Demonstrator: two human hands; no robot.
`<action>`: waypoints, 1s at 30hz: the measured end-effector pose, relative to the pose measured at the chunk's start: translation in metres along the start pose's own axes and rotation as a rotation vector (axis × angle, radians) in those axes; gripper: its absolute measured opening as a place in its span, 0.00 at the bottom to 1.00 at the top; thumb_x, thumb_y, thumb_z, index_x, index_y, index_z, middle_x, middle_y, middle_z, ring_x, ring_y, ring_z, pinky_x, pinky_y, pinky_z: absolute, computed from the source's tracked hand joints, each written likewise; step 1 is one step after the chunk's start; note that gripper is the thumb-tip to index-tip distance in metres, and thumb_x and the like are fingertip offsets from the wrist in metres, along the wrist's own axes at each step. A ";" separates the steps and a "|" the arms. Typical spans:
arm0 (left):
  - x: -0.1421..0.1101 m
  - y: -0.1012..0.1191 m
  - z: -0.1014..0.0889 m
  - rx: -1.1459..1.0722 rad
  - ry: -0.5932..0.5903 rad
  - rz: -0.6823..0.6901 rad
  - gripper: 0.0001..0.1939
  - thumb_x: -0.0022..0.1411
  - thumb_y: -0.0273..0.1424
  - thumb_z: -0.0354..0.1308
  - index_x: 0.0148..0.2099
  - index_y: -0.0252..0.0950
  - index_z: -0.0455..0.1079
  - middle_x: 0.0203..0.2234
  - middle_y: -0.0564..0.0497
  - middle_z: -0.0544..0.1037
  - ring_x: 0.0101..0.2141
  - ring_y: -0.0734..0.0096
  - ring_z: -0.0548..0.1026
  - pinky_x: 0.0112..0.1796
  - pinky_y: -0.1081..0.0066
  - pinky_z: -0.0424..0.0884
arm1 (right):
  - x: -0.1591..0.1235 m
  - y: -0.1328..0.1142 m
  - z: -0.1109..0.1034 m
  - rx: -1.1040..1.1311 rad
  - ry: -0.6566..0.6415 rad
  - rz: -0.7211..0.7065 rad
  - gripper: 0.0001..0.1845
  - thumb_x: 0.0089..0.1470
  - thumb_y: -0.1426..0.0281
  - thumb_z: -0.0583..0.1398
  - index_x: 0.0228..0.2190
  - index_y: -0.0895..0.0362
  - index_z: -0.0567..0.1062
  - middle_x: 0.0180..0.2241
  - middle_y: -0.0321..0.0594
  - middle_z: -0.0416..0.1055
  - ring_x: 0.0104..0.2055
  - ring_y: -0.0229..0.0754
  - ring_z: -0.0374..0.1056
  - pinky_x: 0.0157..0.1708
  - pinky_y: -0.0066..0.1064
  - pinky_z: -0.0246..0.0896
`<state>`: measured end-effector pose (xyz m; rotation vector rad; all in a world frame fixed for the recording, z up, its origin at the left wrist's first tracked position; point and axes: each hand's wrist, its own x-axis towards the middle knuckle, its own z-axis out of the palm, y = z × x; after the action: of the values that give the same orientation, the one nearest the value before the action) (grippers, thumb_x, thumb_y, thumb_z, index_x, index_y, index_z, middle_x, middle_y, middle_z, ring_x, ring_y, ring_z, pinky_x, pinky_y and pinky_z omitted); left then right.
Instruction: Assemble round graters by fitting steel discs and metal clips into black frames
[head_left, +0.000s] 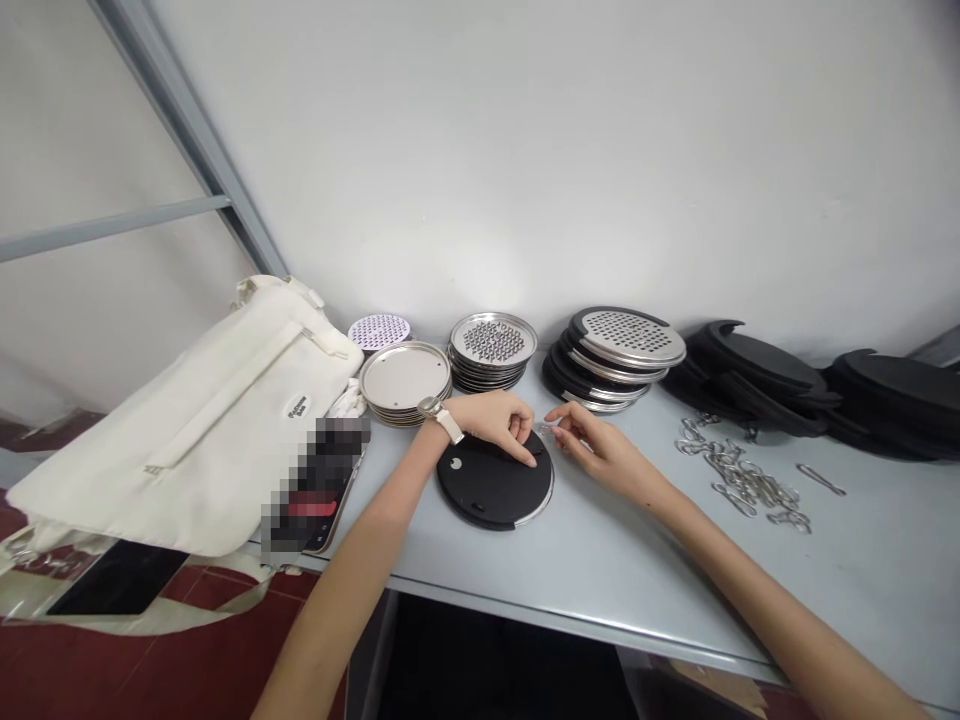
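One black disc (491, 490) flat on grey table (600, 575), approx. centre, betw. our forearms; our L hand (499, 425) bent over its far side, fingers curled, one digit down on top; can't tell if we grip anything there; our R hand (592, 445) just beside disc's R side, thumb + forefinger pinching a small shiny piece (547, 429), too small to ID; to R we see a heap of metal clips (759, 487), one lying apart; behind, stack w/ perf. metal disc (628, 335) on top; white bag (225, 400) far L.
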<state>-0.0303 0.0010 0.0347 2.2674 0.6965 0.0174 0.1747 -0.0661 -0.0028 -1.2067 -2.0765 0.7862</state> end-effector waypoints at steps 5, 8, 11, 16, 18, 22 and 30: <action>0.003 0.002 0.004 0.039 0.031 0.019 0.14 0.49 0.38 0.61 0.24 0.33 0.64 0.19 0.56 0.69 0.22 0.78 0.64 0.25 0.76 0.57 | -0.001 -0.002 -0.001 0.029 -0.005 -0.004 0.10 0.61 0.62 0.48 0.38 0.55 0.64 0.28 0.36 0.66 0.31 0.39 0.63 0.34 0.30 0.59; 0.006 0.004 0.008 0.088 0.103 0.021 0.12 0.50 0.36 0.59 0.23 0.34 0.61 0.17 0.57 0.67 0.21 0.78 0.62 0.25 0.76 0.55 | -0.001 -0.003 -0.001 0.025 0.022 0.001 0.10 0.61 0.63 0.49 0.40 0.54 0.63 0.25 0.33 0.62 0.28 0.37 0.60 0.32 0.30 0.58; 0.009 0.006 0.012 0.144 0.198 -0.001 0.12 0.50 0.34 0.58 0.22 0.34 0.60 0.17 0.56 0.67 0.21 0.77 0.61 0.25 0.74 0.54 | -0.001 -0.002 0.002 0.035 0.033 0.005 0.08 0.61 0.63 0.49 0.39 0.54 0.61 0.23 0.31 0.60 0.26 0.37 0.59 0.30 0.29 0.57; 0.009 0.012 0.014 0.163 0.253 -0.055 0.12 0.49 0.32 0.58 0.21 0.35 0.59 0.17 0.54 0.67 0.22 0.76 0.61 0.25 0.73 0.52 | 0.000 0.004 0.012 0.006 0.083 0.030 0.06 0.61 0.64 0.48 0.37 0.53 0.60 0.22 0.30 0.59 0.25 0.37 0.57 0.28 0.29 0.55; 0.009 0.012 0.015 0.169 0.258 -0.060 0.12 0.48 0.33 0.58 0.21 0.35 0.58 0.17 0.55 0.67 0.21 0.76 0.61 0.25 0.74 0.52 | 0.001 0.007 0.015 -0.018 0.114 0.035 0.06 0.61 0.64 0.48 0.37 0.53 0.59 0.22 0.30 0.59 0.25 0.37 0.57 0.28 0.29 0.54; 0.010 0.010 0.017 0.210 0.270 -0.035 0.13 0.49 0.35 0.57 0.21 0.35 0.57 0.16 0.56 0.65 0.21 0.76 0.60 0.25 0.73 0.53 | 0.001 0.007 0.018 -0.048 0.130 0.031 0.06 0.61 0.64 0.48 0.36 0.53 0.60 0.22 0.31 0.60 0.25 0.37 0.57 0.27 0.29 0.53; 0.014 0.006 0.021 0.272 0.285 -0.030 0.12 0.49 0.36 0.56 0.21 0.36 0.58 0.16 0.56 0.65 0.21 0.76 0.60 0.26 0.73 0.54 | 0.000 0.005 0.020 -0.058 0.141 0.048 0.06 0.62 0.65 0.47 0.37 0.52 0.60 0.21 0.30 0.60 0.22 0.37 0.56 0.26 0.28 0.52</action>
<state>-0.0109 -0.0089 0.0208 2.5422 0.9296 0.2493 0.1624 -0.0683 -0.0194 -1.3098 -1.9738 0.6465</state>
